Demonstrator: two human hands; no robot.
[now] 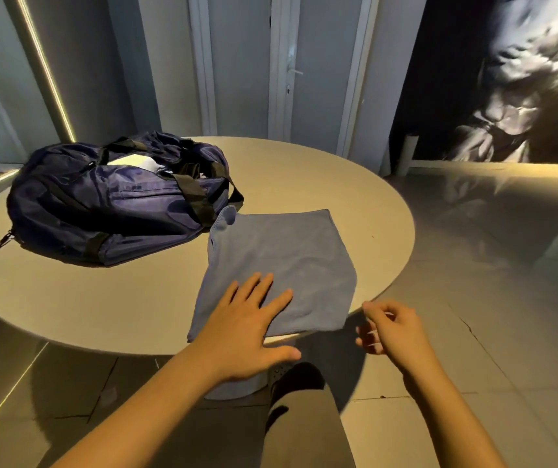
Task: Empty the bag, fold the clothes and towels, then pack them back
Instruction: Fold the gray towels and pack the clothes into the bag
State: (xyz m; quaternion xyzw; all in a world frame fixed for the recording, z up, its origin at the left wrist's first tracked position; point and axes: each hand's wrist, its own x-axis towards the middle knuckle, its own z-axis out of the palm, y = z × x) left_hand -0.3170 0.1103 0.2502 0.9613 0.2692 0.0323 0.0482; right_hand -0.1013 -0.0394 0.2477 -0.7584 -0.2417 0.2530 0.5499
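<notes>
Head view. Blue towel (284,261) lies flat on round bench (338,170), reaching its near rim. Left hand (250,329) rests palm-down on towel's near-left part, fingers (264,285) straight, spread, grasping nothing. Right hand (389,329) is just right of towel's near-right corner, apart from it, past bench rim, fingers loosely curled, holding nothing. Dark blue bag (118,197) sits left of and behind towel, open, against towel's far-left corner. White cloth (135,162) shows inside bag.

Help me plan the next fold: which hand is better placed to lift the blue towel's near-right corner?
Probably right. The right hand hangs free beside that corner of the towel, holding nothing; the left hand lies flat on the towel, pinning it.
</notes>
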